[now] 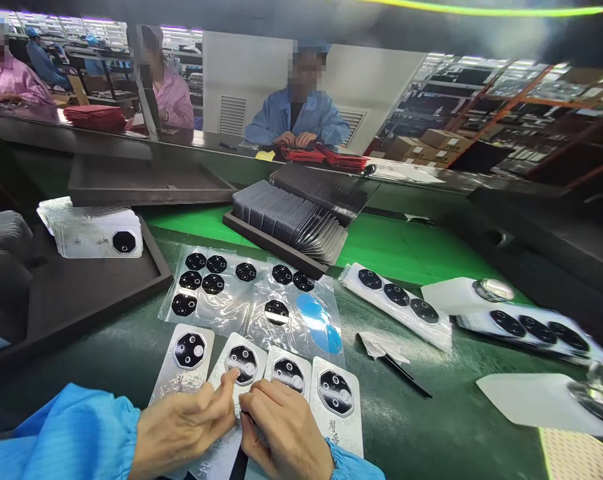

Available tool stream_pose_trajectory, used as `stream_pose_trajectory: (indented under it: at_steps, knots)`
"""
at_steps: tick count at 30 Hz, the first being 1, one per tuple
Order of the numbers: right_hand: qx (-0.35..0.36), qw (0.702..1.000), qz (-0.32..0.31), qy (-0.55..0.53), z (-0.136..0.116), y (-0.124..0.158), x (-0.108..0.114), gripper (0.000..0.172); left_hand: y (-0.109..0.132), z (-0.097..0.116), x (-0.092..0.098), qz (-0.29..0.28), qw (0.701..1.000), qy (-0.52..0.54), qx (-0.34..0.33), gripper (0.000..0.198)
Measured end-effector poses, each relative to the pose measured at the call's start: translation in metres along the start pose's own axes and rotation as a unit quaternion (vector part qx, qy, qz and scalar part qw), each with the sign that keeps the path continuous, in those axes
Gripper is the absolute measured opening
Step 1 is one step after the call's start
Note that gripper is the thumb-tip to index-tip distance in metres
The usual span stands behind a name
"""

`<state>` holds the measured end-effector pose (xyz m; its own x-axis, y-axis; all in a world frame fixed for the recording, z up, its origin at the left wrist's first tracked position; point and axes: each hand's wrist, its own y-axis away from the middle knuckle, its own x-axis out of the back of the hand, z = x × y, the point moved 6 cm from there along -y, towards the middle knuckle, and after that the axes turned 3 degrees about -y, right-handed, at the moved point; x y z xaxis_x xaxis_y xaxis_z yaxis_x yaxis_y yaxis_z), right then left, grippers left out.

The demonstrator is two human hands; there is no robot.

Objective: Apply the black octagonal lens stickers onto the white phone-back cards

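Several white phone back covers lie side by side at the near edge, each with a black octagonal camera piece. My left hand (191, 423) presses its thumb and fingers on the second cover (241, 367). My right hand (281, 427) rests curled over the lower part of the third cover (287, 375), fingers bent and touching the left hand. The first cover (184, 363) and the fourth cover (337, 407) lie untouched at either side. Clear plastic sheets (216, 293) carrying black octagonal lens stickers lie just beyond.
A dark tray (106, 293) on the left holds a stack of finished covers (98, 232). Another tray (281, 230) with fanned dark plates sits behind. More sticker strips (396, 303), tweezers (406, 375) and white pads lie right. Other workers sit across the bench.
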<state>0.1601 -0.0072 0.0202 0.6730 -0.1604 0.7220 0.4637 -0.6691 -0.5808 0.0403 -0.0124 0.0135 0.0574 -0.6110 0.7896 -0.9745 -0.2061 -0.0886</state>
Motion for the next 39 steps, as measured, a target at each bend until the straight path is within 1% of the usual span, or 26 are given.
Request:
stream_pose_trajectory:
  at_steps: [2, 3, 5, 7, 10, 12, 15, 17, 18, 20, 23, 27, 33, 39]
  knots:
    - [-0.002, 1.0, -0.002, -0.005, 0.0, 0.001, 0.0, 0.018, -0.004, 0.005, 0.001, -0.028, 1.0, -0.004, 0.001, 0.037]
    - [-0.002, 1.0, -0.006, -0.01, 0.001, 0.002, -0.001, 0.018, -0.007, 0.004, 0.002, -0.031, 1.0, 0.005, 0.002, 0.035]
    - [-0.005, 1.0, -0.01, -0.016, 0.001, 0.003, -0.001, 0.018, -0.012, -0.003, 0.005, -0.01, 0.999, 0.046, 0.013, 0.028]
    - [-0.007, 1.0, -0.012, -0.011, 0.001, 0.004, -0.002, 0.018, -0.017, -0.018, 0.004, 0.022, 0.991, 0.122, 0.045, 0.019]
    - [0.003, 1.0, -0.015, 0.005, -0.002, 0.004, -0.002, 0.017, -0.022, -0.043, -0.009, 0.03, 0.957, 0.265, 0.112, 0.02]
    - [0.012, 1.0, -0.017, 0.007, -0.003, 0.003, -0.003, 0.017, -0.026, -0.054, -0.019, 0.028, 0.929, 0.337, 0.149, 0.021]
    - [0.011, 1.0, -0.012, 0.006, -0.004, 0.002, -0.002, 0.017, -0.031, -0.064, -0.031, 0.028, 0.889, 0.418, 0.185, 0.018]
    - [0.009, 1.0, -0.01, 0.006, -0.004, 0.002, -0.001, 0.017, -0.035, -0.067, -0.036, 0.023, 0.862, 0.467, 0.196, 0.02]
    - [0.009, 1.0, -0.008, 0.008, -0.004, 0.002, -0.001, 0.018, -0.036, -0.069, -0.038, 0.016, 0.852, 0.485, 0.198, 0.022]
    - [0.009, 1.0, -0.009, 0.011, -0.003, 0.003, -0.001, 0.018, -0.04, -0.071, -0.04, -0.001, 0.84, 0.505, 0.198, 0.025]
    - [0.009, 1.0, -0.011, 0.012, -0.003, 0.003, -0.001, 0.018, -0.045, -0.071, -0.043, -0.022, 0.838, 0.508, 0.197, 0.025]
    - [0.007, 1.0, -0.012, 0.007, -0.003, 0.002, -0.002, 0.019, -0.051, -0.068, -0.043, -0.038, 0.844, 0.5, 0.193, 0.021]
    - [0.012, 1.0, -0.006, 0.001, -0.003, 0.001, 0.0, 0.018, -0.051, -0.063, -0.043, -0.056, 0.854, 0.484, 0.181, 0.021]
    - [0.011, 1.0, -0.008, -0.002, -0.001, 0.002, 0.0, 0.018, -0.051, -0.065, -0.044, -0.056, 0.84, 0.505, 0.189, 0.02]
